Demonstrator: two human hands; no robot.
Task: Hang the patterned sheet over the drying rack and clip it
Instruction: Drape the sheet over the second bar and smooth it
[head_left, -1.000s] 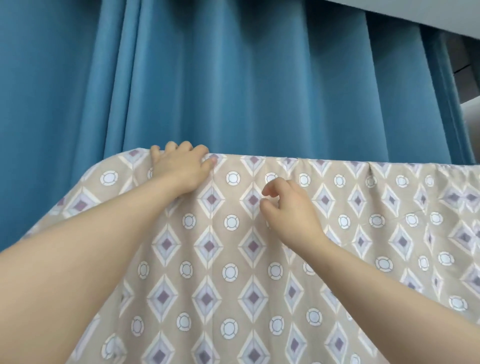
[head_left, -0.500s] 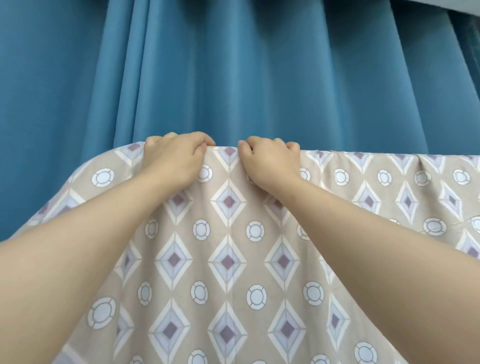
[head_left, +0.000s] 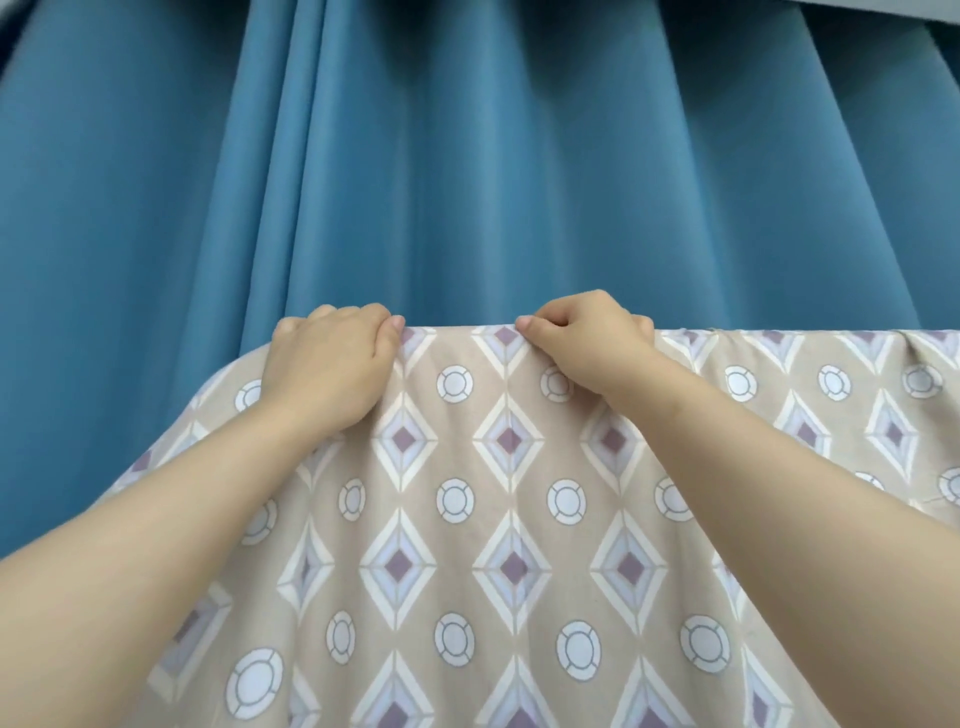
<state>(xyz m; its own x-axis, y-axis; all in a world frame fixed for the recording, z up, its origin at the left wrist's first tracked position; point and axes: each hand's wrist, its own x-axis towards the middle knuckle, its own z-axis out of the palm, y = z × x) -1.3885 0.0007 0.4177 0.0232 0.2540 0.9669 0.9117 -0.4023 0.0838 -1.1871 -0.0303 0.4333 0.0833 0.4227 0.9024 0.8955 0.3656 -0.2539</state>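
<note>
One patterned sheet (head_left: 509, 519) lies draped over a rail it fully covers. Left hand (head_left: 324, 369) and right hand (head_left: 592, 345) each grip its top fold. Blue curtain (head_left: 467, 156) hangs behind. Hands sit farther apart than half a second ago.

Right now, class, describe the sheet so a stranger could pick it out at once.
A plain blue curtain fills the background. Before it hangs the patterned sheet, its top gripped by the left hand and right hand. Only it is beige, with purple diamonds and white rings.
</note>
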